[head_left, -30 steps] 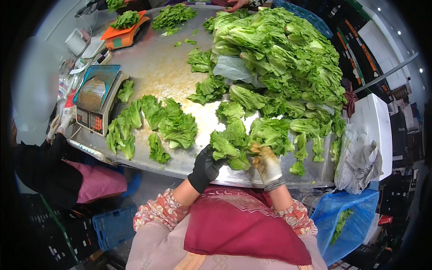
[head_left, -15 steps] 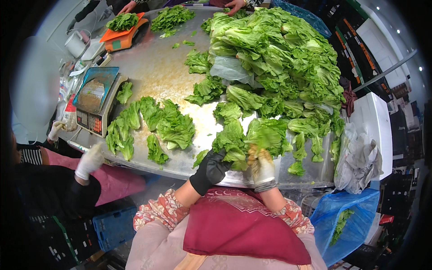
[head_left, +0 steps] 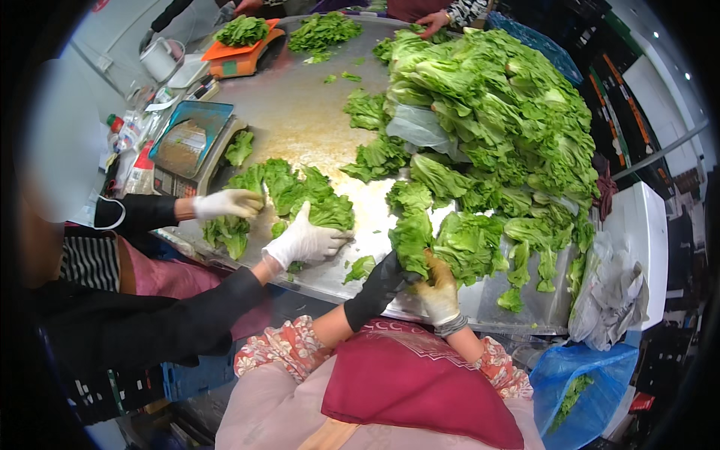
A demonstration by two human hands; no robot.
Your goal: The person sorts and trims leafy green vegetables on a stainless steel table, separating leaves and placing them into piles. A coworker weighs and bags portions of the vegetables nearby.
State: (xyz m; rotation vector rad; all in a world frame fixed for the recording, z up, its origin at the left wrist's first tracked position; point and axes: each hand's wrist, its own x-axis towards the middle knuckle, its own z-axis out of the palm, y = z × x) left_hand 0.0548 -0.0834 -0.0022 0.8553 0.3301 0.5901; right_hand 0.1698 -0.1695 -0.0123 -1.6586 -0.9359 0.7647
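Near the table's front edge, my left hand, in a black glove, is closed on the lower part of some lettuce leaves. My right hand, in a stained whitish glove, pinches the same leaves from the other side, fingertips partly hidden by the green. Just beyond and to the right lies another bunch of lettuce on the metal table. A small loose leaf rests left of my black glove.
A large lettuce pile covers the table's right side. At left, a co-worker's white-gloved hands touch lettuce, beside a scale. An orange scale bears lettuce farther back. Grey plastic bags and a blue bag hang at right.
The co-worker's gloved hands have reached in over the lettuce at left. My hands have drawn together on the leaves, my right one turning. The whole view has shifted, moving the scene rightward.
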